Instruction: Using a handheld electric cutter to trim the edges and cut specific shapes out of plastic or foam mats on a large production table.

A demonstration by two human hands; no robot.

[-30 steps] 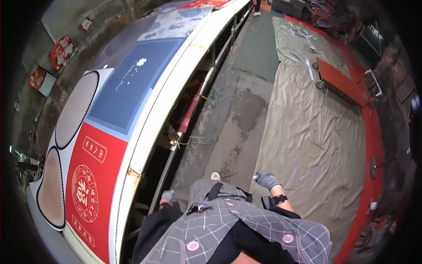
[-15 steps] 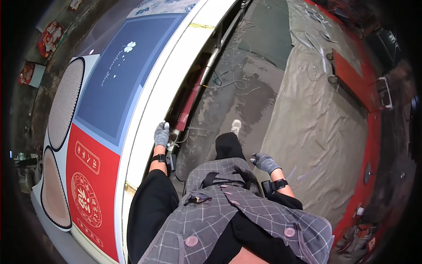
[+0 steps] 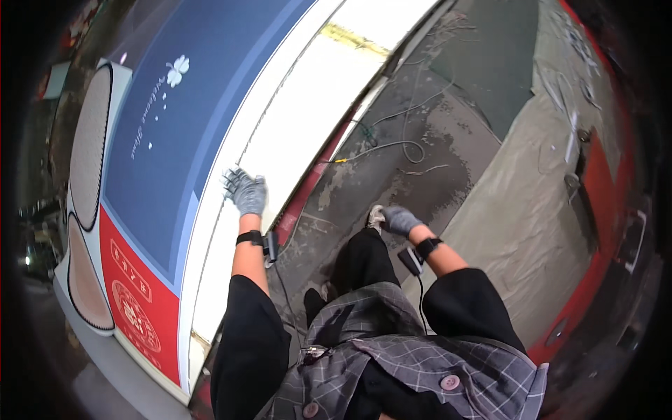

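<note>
My left hand (image 3: 246,191), in a grey glove, is over the white margin of a long table (image 3: 308,91), its fingers spread toward a blue mat. It appears to rest on the surface and holds nothing. My right hand (image 3: 401,220), also gloved in grey, hangs above the floor in front of my body. Its fingers look loosely curled with nothing visible in them. The blue mat (image 3: 182,133) with a white clover print lies flat on the table. Nearer, a red mat (image 3: 143,322) with a round emblem adjoins it.
Two rounded pads with dark scalloped edges, one grey (image 3: 89,150) and one beige (image 3: 88,276), lie along the table's left side. A loose cable (image 3: 409,143) coils on the worn floor (image 3: 434,168). Wrinkled tan sheeting (image 3: 518,231) with a red border covers the right side.
My left hand has moved from the table's right edge onto its white top and spread its fingers. My right hand has reached farther forward. The view has shifted along the table.
</note>
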